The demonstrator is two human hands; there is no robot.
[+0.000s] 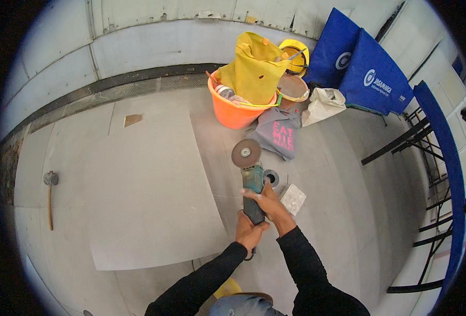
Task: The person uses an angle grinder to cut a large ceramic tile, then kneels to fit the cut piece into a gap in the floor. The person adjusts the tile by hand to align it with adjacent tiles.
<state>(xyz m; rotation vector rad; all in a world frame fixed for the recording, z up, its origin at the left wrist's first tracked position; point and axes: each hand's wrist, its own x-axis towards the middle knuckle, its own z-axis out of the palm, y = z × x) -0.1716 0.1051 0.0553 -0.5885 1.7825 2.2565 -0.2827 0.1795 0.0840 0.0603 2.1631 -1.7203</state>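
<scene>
In front of me, both hands grip an angle grinder (252, 179) with a teal and black body. A round brown disc (239, 157) is mounted at its far end, disc face up. My left hand (249, 232) is wrapped round the rear of the black handle, and a bit of dark cord shows below it. My right hand (271, 204) holds the body farther forward, its thumb across the top. A grey ring-shaped thing (274, 181) lies on the floor just right of the grinder. Beside my right wrist is a pale rectangular block (293, 199).
A large pale sheet (154, 200) lies on the floor to the left, with a hammer (50, 205) beyond it. Ahead stand an orange bucket (233, 113) holding a yellow bag (254, 68), a yellow hard hat (303, 48) and a grey cloth bag (267, 134). Blue panels (370, 68) stand far right.
</scene>
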